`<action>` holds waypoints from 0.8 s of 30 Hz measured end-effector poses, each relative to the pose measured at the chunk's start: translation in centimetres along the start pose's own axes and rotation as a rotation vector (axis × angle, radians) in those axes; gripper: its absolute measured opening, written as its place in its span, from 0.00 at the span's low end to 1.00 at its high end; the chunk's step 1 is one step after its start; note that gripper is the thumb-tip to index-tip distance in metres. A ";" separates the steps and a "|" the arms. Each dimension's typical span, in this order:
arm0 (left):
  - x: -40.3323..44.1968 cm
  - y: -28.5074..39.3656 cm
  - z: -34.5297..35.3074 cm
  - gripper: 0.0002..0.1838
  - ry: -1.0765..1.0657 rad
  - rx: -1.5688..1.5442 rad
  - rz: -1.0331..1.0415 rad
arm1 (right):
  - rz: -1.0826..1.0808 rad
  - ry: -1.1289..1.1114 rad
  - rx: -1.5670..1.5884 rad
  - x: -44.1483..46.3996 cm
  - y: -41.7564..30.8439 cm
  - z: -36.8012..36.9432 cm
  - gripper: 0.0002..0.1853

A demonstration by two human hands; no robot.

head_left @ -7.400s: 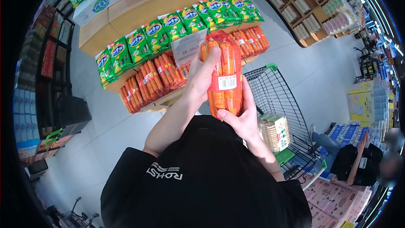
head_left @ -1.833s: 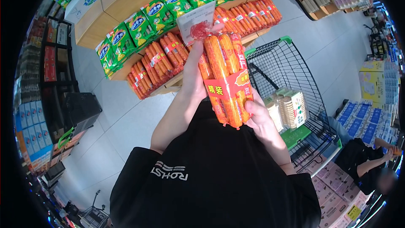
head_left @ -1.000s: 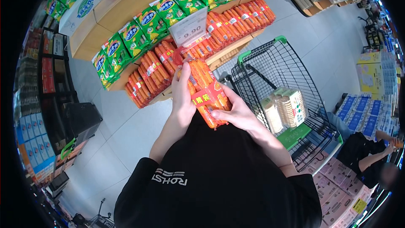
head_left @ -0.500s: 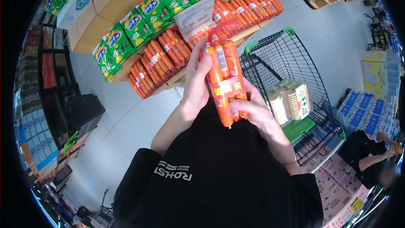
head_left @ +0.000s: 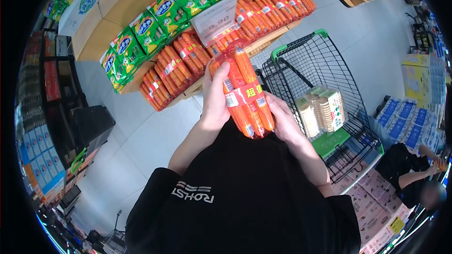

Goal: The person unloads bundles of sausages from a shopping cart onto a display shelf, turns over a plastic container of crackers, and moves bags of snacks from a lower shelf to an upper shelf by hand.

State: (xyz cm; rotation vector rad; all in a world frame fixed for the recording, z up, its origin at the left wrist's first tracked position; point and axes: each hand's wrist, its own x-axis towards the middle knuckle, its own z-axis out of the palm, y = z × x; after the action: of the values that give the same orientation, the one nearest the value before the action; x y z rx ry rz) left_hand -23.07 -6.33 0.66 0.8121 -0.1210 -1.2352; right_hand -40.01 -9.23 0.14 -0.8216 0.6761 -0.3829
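A net-wrapped pack of orange-red sausages (head_left: 247, 101) is in front of my chest, held between both hands. A red paper band with yellow characters runs around its middle. My left hand (head_left: 216, 96) grips the upper left side, its thumb lying on the front. At the lower right side, my right hand (head_left: 282, 115) presses against the pack, with some of its fingers hidden behind it. Beyond the hands, more sausage packs (head_left: 176, 63) stand in a row on the curved wooden display (head_left: 92, 33).
Green snack bags (head_left: 165, 11) line the display above the sausages, with a price sign (head_left: 215, 21) in front. At right is a shopping cart (head_left: 325, 61) holding packaged biscuits (head_left: 329, 110). Another person (head_left: 407, 174) is at the far right, near stacked cartons (head_left: 372, 193).
The sausage pack has been turned in my hands, so another part of its band and a barcode face up. My right thumb has moved off its front to the side.
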 end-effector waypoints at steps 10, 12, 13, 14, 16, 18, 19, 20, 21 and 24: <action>2.9 -4.6 1.1 0.20 0.212 -0.014 0.036 | -0.088 0.271 -1.264 1.4 -4.2 0.0 0.51; 4.2 -5.3 2.0 0.23 0.230 0.021 0.034 | -0.012 0.296 -1.309 2.6 -4.7 -1.1 0.53; 5.2 -6.1 2.2 0.24 0.232 0.046 0.044 | 0.019 0.309 -1.300 3.3 -4.9 -1.8 0.54; 6.1 -6.7 2.4 0.24 0.237 0.071 0.053 | 0.053 0.322 -1.290 4.1 -5.0 -2.7 0.55; 8.3 -7.5 3.3 0.28 0.209 0.140 0.026 | -0.079 0.381 -1.253 5.8 -5.0 -5.0 0.51; 11.1 -8.8 3.6 0.33 0.215 0.251 0.000 | -0.120 0.376 -1.115 7.9 -5.4 -8.4 0.48; 12.4 -8.9 4.0 0.38 0.201 0.306 -0.043 | -0.095 0.379 -0.990 9.3 -6.2 -9.7 0.46; 13.9 -9.6 3.7 0.39 0.190 0.297 -0.094 | -0.112 0.403 -0.894 10.3 -7.3 -10.7 0.43; 15.5 -10.6 3.3 0.38 0.180 0.389 0.006 | -0.141 0.416 -0.904 11.8 -8.0 -12.0 0.41; 19.2 -12.4 1.2 0.32 0.134 0.891 0.198 | -0.124 0.450 -1.070 17.4 -8.8 -17.0 0.46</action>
State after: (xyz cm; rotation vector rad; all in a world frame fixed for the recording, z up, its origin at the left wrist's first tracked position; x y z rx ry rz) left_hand -26.52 -24.75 -12.40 1.6020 -0.6575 -0.9097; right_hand -39.43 -33.63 -8.41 -1.8255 1.2861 -0.3037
